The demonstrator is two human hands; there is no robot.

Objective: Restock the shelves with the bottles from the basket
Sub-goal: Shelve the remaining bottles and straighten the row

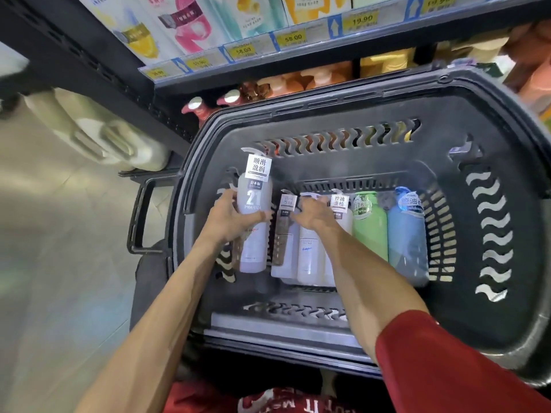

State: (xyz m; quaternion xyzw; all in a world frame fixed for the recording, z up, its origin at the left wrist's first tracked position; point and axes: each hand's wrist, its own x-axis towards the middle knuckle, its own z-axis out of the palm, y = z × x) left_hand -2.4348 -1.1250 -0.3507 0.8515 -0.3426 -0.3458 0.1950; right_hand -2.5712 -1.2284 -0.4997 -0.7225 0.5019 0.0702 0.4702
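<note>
Setting: shop aisle; shelves (298, 37) with yellow price tags at 12 o'clock, black basket (328, 105) beneath.
Left hand (229, 216): clamped round a grey pump bottle (255, 248), thumb across its front.
Right hand (313, 216): fingers curled over the neck of a white bottle (308, 254) lying in the basket.
Grey pump bottle: at the basket's 9 o'clock side, printed "21 PHARMA".
Neighbours: green bottle (369, 231) and blue bottle (407, 234) at the right hand's 3 o'clock.

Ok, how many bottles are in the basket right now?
6. The left hand holds a grey bottle up; beside it in a row, left to right: brown bottle, white bottle, second white bottle, green bottle, blue bottle. The right arm may hide more.
</note>
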